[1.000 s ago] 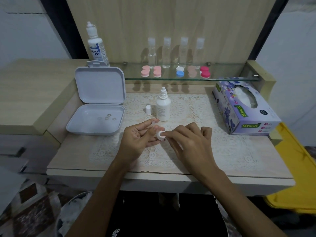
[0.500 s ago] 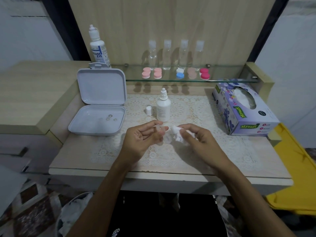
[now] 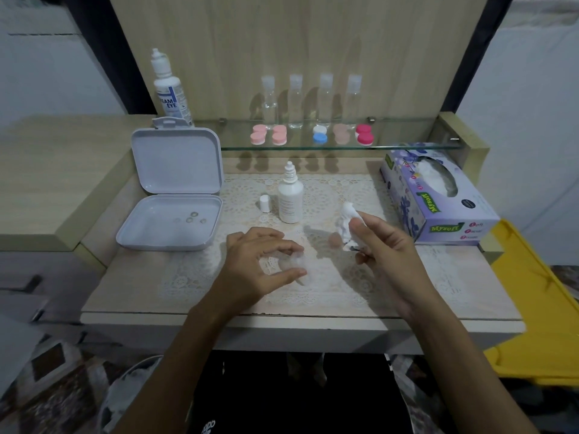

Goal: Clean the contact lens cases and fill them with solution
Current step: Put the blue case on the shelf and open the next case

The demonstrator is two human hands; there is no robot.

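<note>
White crumpled tissue (image 3: 346, 225) sat pinched in our right hand (image 3: 387, 255), raised at two o'clock from the clear lens case (image 3: 293, 264) our left hand (image 3: 257, 267) gripped by the fingertips on the lace mat (image 3: 329, 198), with the solution bottle (image 3: 290, 195) at twelve.

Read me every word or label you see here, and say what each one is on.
"EAM EYE": tall bottle by the shelf, first letters hidden.
"Mysoft": tissue box, on its front and its top.
Small red print on the tissue box front: too blurred.
Small dropper bottle label: too small.
</note>
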